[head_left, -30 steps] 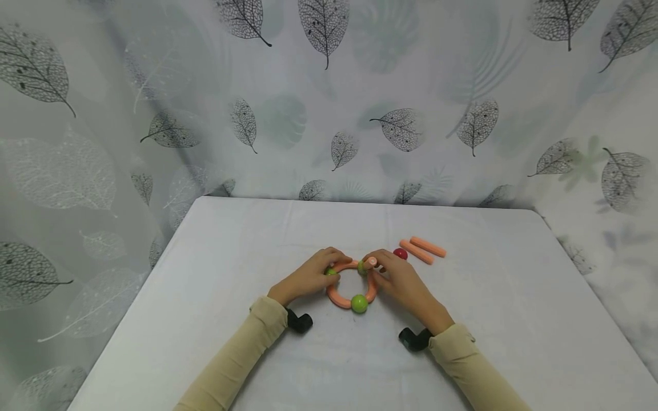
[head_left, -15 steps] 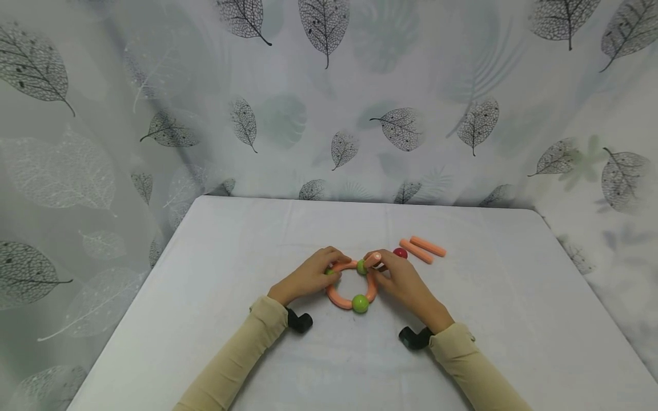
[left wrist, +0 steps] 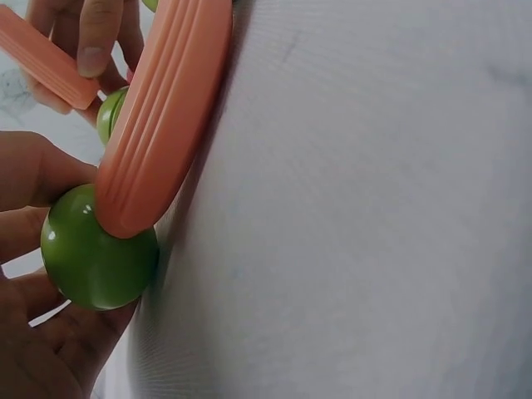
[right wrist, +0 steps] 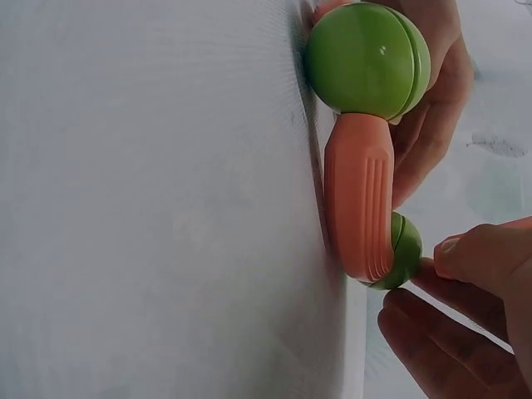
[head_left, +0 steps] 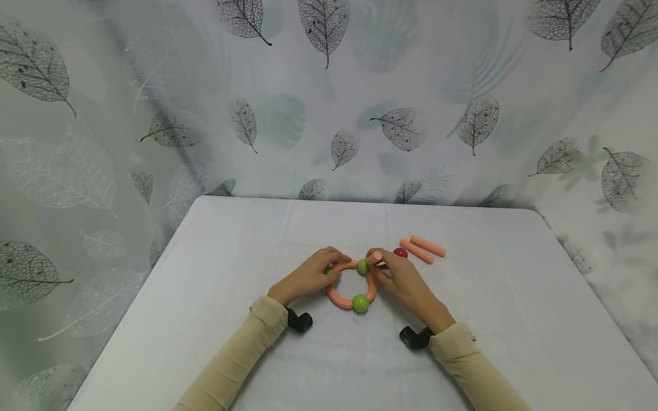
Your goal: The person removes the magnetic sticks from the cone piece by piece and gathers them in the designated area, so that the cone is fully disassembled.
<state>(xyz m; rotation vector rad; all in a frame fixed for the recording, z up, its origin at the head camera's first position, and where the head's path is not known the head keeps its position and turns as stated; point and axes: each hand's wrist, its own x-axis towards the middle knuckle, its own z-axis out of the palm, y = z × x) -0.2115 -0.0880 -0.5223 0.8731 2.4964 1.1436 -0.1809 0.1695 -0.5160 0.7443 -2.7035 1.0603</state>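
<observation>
A ring of curved orange magnetic rods (head_left: 339,297) joined by green balls lies on the white table. My left hand (head_left: 315,270) grips the ring's left side, thumb and fingers round a green ball (left wrist: 98,258) there. At the ring's far right, my right hand (head_left: 401,278) pinches a straight orange rod (head_left: 374,258) that points upward, beside another green ball (head_left: 362,266). In the right wrist view, fingertips reach right up to that far ball (right wrist: 407,256). A third green ball (head_left: 360,303) forms the near side of the ring, untouched by either hand.
Behind the right hand lie a red ball (head_left: 400,252) and two straight orange rods, one nearer (head_left: 416,251) and one farther (head_left: 429,246). A leaf-patterned curtain (head_left: 329,103) hangs along the back edge of the white table (head_left: 247,228).
The rod in my right hand has tilted, its free end shifting slightly right and upward. The ring's near and far green balls have edged a little to the right; my left hand keeps its place.
</observation>
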